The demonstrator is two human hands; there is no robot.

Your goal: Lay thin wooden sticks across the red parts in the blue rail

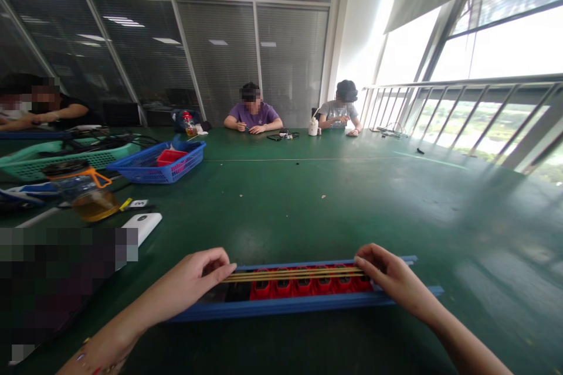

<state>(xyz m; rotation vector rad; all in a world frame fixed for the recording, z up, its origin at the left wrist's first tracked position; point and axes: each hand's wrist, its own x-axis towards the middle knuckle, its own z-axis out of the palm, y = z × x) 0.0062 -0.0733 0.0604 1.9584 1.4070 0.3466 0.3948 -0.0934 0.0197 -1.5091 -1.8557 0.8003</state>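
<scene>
A long blue rail tray (308, 304) lies across the green table near me, with a row of several red blocks (303, 286) seated in it. Thin yellow-tan rods (294, 274) stretch lengthwise over the blocks. My left hand (193, 282) pinches the left ends of the rods, fingers closed. Over on the other side, my right hand (389, 278) grips the right ends, its fingers curled over them.
A white device (143, 225) and a jar of amber liquid (88, 193) sit at my left. Behind them are a blue basket (160, 164) and a green basket (35, 161). Three people sit at the far side and left of the table (352, 199).
</scene>
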